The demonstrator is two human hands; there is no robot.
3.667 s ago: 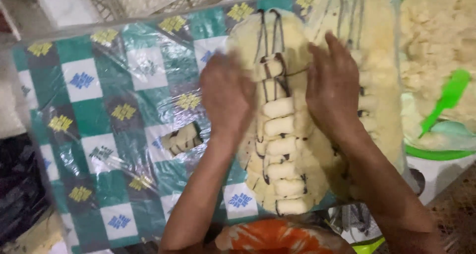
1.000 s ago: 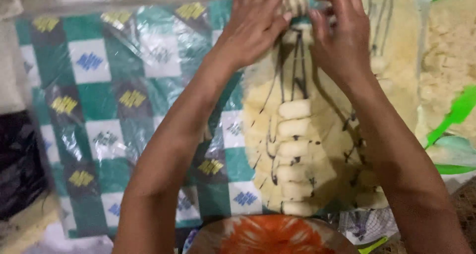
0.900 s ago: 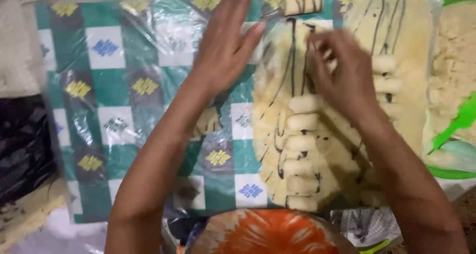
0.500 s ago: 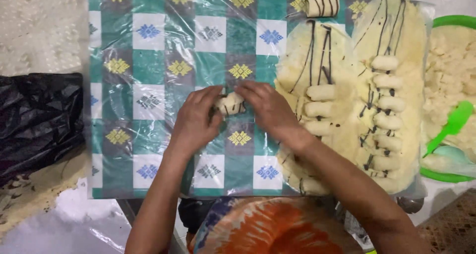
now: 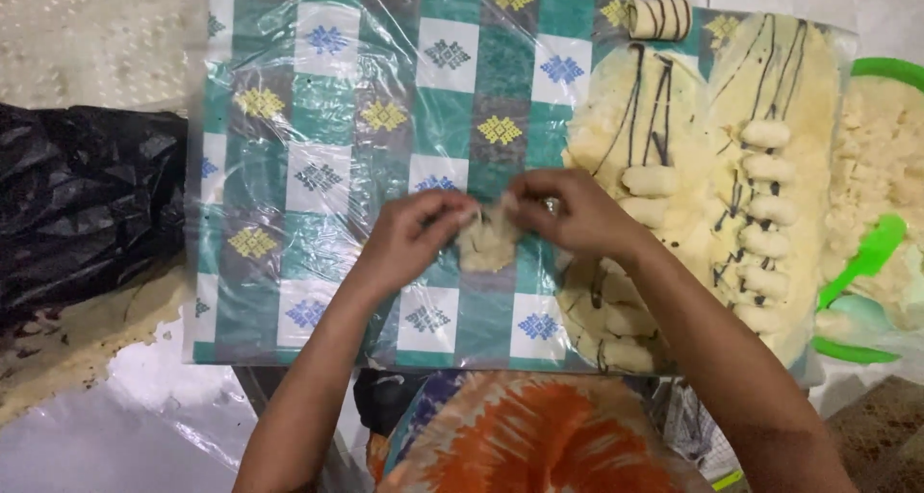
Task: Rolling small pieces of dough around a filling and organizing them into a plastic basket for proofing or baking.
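Black plastic bag (image 5: 82, 204) at 9 o'clock, green bowl (image 5: 871, 349) at 3 o'clock. Left hand (image 5: 416, 238) and right hand (image 5: 568, 214) pinch dough piece (image 5: 488, 243) at centre of counter (image 5: 337, 166), fingers narrow around it.

Under the hands (image 5: 500, 225) the desk cover (image 5: 337, 166) is a check of green, grey and white squares with blue, yellow and dark diamond motifs. The dough piece (image 5: 486, 245) between them is pale cream, like the dark-streaked sheets (image 5: 693, 146) to their right. Farther right sit a bright green bowl (image 5: 890, 69) and spatula (image 5: 866, 257); left lies a black bag (image 5: 87, 204), and below them orange-and-white patterned cloth (image 5: 539, 435).
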